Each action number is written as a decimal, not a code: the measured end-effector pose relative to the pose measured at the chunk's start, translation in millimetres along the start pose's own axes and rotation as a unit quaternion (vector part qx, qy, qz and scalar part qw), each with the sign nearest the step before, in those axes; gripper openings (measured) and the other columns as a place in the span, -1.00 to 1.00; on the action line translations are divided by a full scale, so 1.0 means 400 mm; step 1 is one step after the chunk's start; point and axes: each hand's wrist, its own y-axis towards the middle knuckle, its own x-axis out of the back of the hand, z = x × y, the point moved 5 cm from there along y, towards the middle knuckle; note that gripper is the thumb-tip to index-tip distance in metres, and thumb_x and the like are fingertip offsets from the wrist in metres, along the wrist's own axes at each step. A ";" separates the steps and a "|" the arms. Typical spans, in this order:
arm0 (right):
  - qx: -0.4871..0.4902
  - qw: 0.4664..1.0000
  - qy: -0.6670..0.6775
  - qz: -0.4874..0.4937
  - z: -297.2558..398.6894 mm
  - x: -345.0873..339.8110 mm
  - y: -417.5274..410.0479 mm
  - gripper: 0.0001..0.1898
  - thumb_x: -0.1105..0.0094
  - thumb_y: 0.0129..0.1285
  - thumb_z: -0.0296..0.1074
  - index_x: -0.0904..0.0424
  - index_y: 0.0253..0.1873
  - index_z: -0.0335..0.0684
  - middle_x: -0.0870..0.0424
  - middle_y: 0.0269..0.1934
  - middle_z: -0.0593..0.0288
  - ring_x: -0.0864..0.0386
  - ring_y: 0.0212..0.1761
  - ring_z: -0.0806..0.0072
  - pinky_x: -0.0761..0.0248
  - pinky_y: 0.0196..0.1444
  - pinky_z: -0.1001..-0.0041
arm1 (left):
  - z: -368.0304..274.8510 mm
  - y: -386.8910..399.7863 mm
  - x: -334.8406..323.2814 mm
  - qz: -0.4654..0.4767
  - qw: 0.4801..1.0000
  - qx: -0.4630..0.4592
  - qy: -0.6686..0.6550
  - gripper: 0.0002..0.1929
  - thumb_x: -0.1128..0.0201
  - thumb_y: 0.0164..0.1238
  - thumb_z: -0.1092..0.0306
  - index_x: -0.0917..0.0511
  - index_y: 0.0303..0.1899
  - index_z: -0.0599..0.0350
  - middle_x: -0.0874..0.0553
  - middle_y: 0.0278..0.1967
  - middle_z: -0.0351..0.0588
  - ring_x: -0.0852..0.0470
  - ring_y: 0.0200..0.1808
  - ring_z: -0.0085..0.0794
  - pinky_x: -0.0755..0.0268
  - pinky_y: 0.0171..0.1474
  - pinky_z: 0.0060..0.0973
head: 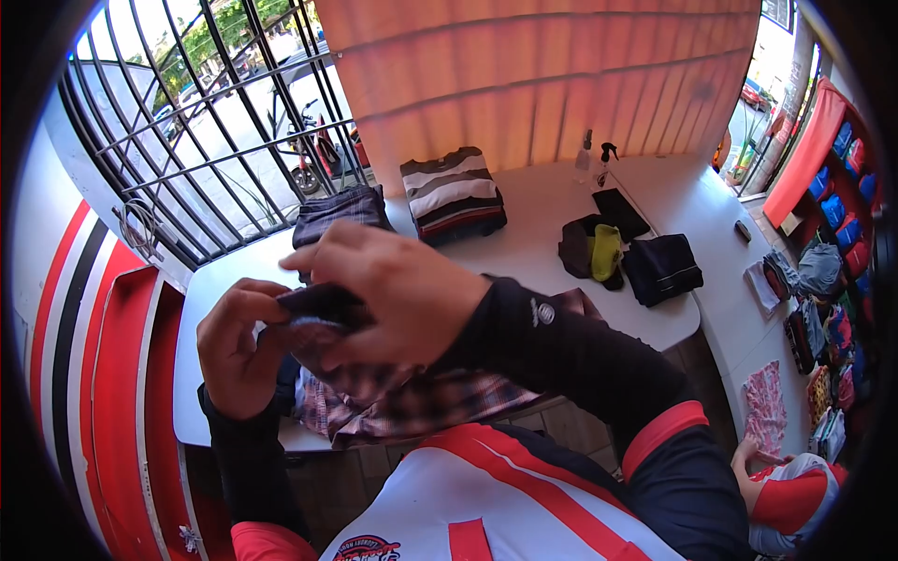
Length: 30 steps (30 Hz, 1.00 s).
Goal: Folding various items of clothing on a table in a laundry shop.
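A plaid shirt (421, 407) in dark, red and white checks lies spread on the near part of the white table. My left hand (245, 343) pinches the dark inner edge of its upper part, which looks like the collar, lifted off the table. Over the same part is my right hand (386, 287), partly blurred; its palm covers some cloth, and whether its fingers grip it cannot be made out. Just beyond the hands sits a folded dark plaid garment (344, 207). To its right stands a stack of folded clothes (452, 193) with a striped one on top.
Dark and yellow-green garments (605, 252) and a folded dark garment (661, 270) lie right on the white table (533, 263). Spray bottles (605, 165) stand behind them. Window bars (231, 133) border the left. Another person (793, 501) handles a pink patterned cloth (765, 407) at the far right.
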 end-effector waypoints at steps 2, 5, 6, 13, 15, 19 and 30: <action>-0.041 0.998 -0.024 0.047 0.008 -0.035 0.005 -0.64 -0.32 0.02 -0.20 -0.49 -0.16 -0.32 -0.51 -0.34 0.02 -0.54 -0.25 0.12 -0.39 -0.24 0.30 | 0.016 -0.002 0.006 -0.003 0.999 -0.019 -0.036 -0.75 -0.26 0.01 0.68 -0.42 -0.28 0.22 -0.58 -0.31 -0.04 -0.56 -0.33 -0.49 -0.39 -0.23 -0.60; -0.070 0.993 -0.022 0.088 0.037 -0.068 0.026 -0.74 -0.30 0.06 -0.23 -0.48 -0.32 -0.29 -0.50 -0.49 0.04 -0.54 -0.37 0.08 -0.36 -0.36 0.29 | 0.086 0.000 0.028 -0.044 0.923 0.012 -0.383 -0.57 -0.36 0.08 0.37 -0.34 -0.07 0.23 -0.55 -0.35 -0.07 -0.54 -0.33 -0.52 -0.43 -0.31 -0.53; -0.066 0.993 0.042 0.089 0.050 -0.071 0.030 -0.75 -0.29 0.06 -0.22 -0.48 -0.36 -0.28 -0.49 -0.52 0.05 -0.53 -0.39 0.08 -0.36 -0.36 0.28 | 0.088 0.009 0.021 -0.040 0.920 0.014 -0.391 -0.57 -0.36 0.08 0.37 -0.34 -0.07 0.23 -0.55 -0.35 -0.07 -0.54 -0.33 -0.52 -0.43 -0.31 -0.53; -0.070 0.966 0.190 0.163 0.092 -0.195 0.065 -0.82 -0.31 -0.06 -0.40 -0.49 -0.36 -0.27 -0.50 -0.50 0.09 -0.51 -0.39 0.10 -0.34 -0.38 0.28 | -0.114 0.058 -0.246 -0.361 0.573 -0.224 -0.700 -0.80 -0.27 0.10 0.53 -0.42 -0.26 0.22 -0.53 -0.47 -0.15 -0.53 -0.43 -0.60 -0.33 -0.36 -0.68; -0.099 0.948 0.272 0.136 0.079 -0.215 0.068 -0.81 -0.29 -0.06 -0.44 -0.51 -0.32 -0.29 -0.51 -0.48 0.08 -0.51 -0.39 0.11 -0.35 -0.38 0.32 | -0.079 0.035 -0.212 -0.438 0.427 -0.274 -0.742 -0.86 -0.24 0.10 0.58 -0.45 -0.32 0.22 -0.53 -0.50 -0.17 -0.52 -0.46 -0.63 -0.30 -0.38 -0.72; -0.245 0.911 0.311 0.113 0.038 -0.206 0.048 -0.82 -0.27 -0.04 -0.51 -0.54 -0.27 -0.32 -0.51 -0.48 0.06 -0.51 -0.45 0.20 -0.35 -0.40 0.42 | -0.018 0.013 -0.186 -0.555 0.186 -0.342 -0.735 -0.93 -0.18 0.13 0.58 -0.47 -0.35 0.22 -0.53 -0.51 -0.19 -0.52 -0.46 -0.64 -0.28 -0.37 -0.76; -0.424 0.896 0.092 -0.093 -0.115 0.033 -0.164 -0.83 -0.23 0.12 -0.51 -0.58 -0.16 -0.35 -0.64 -0.33 0.25 -0.57 -0.29 0.64 -0.44 -0.20 0.59 | 0.639 -0.484 -0.595 -0.620 -0.589 -0.513 0.072 -0.50 0.20 0.36 -0.06 -0.51 -0.02 0.15 -0.60 -0.17 -0.13 -0.54 -0.17 -0.50 -0.32 -0.03 -0.57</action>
